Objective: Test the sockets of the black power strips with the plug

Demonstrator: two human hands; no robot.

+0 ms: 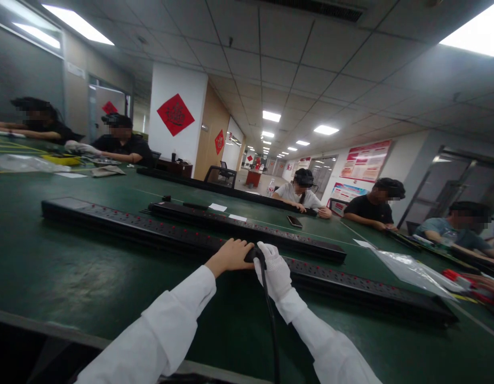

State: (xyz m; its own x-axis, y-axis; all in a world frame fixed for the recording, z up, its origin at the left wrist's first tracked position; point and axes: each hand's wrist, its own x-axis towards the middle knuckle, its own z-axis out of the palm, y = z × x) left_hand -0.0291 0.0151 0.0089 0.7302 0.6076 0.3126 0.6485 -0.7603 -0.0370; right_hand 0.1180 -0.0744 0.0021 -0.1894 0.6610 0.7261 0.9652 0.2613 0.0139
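A long black power strip with red switches lies across the green table in front of me. My bare left hand rests palm down on the strip, fingers curled over it. My right hand, in a white glove, grips a black plug seated on the strip. The plug's black cable runs down toward me between my white sleeves.
A second black power strip lies just behind, a third farther back. A phone, paper slips and a clear plastic bag lie on the table. Several people sit working at the far left and right sides.
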